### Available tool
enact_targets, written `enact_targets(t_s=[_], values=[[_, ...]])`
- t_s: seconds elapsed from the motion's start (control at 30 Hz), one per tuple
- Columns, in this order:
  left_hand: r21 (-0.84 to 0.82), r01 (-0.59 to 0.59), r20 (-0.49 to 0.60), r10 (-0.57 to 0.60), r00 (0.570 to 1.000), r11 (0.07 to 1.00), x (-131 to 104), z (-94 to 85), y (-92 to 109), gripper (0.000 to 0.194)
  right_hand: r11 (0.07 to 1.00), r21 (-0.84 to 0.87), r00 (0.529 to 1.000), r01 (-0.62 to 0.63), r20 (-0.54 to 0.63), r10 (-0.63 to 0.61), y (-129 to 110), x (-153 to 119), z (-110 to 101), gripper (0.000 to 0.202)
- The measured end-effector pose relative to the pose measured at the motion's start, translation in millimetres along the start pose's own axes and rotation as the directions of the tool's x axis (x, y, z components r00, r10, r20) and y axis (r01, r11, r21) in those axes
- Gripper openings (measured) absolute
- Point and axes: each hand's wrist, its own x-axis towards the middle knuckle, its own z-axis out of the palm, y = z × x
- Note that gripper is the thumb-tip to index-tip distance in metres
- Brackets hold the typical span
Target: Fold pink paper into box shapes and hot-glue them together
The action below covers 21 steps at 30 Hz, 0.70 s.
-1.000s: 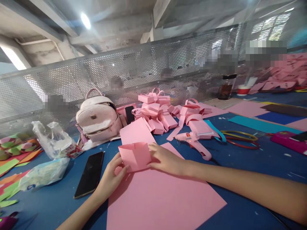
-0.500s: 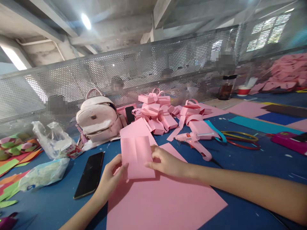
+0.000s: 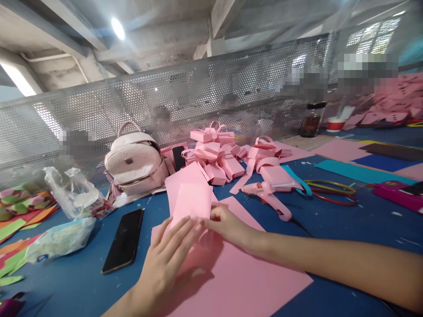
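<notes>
A small pink paper piece (image 3: 192, 200) is held up over a large pink sheet (image 3: 251, 275). Its right edge is pinched between the thumb and fingers of my right hand (image 3: 228, 224). Across its lower part lies my left hand (image 3: 172, 255), back of the hand up, the fingers stretched out and touching the paper; they hide its bottom edge. Behind the piece more pink sheets (image 3: 172, 182) lie on the blue table.
A black phone (image 3: 123, 241) lies left of my left hand. A pink glue gun (image 3: 271, 200) with its cord is at the right. Farther back are a backpack (image 3: 135, 160) and piled pink paper boxes (image 3: 214, 152). Plastic bags (image 3: 62, 240) lie at the left.
My left hand has let go of the paper's left edge and moved across its lower front, fingers now extended. The paper looks narrower and tilted. My right hand still grips its right side.
</notes>
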Motion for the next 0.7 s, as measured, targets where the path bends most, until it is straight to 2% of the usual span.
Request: enact_targets(t_s=[0.07,0.17,0.33,0.43,0.57,0.7], values=[[0.024,-0.039,0.017,0.039,0.999,0.999,3,0.6,4,0.063,0.998,0.031,0.998,-0.063,0.004,0.063,2,-4,4,0.051],[0.008,-0.032,-0.023,0.033,0.999,0.999,3,4.0,2,0.047,0.988,0.063,0.990,-0.140,-0.028,0.142,-2,-14,7,0.045],[-0.022,-0.039,-0.084,0.037,0.996,0.999,4,1.4,-7,0.044,0.951,0.128,0.954,-0.280,-0.072,0.291,-15,-23,6,0.031],[-0.052,-0.049,-0.127,0.042,0.991,0.997,5,-2.9,-10,0.044,0.955,0.169,0.969,-0.245,-0.002,0.249,-19,-22,4,0.027],[-0.088,-0.021,-0.174,0.005,0.985,0.996,6,-5.2,-11,0.044,0.958,0.229,0.977,-0.174,0.158,0.140,-22,-24,3,0.037],[-0.143,0.050,-0.235,-0.083,0.969,0.988,4,-3.9,-12,0.046,0.964,0.206,0.979,-0.170,0.147,0.141,-29,-26,2,0.046]])
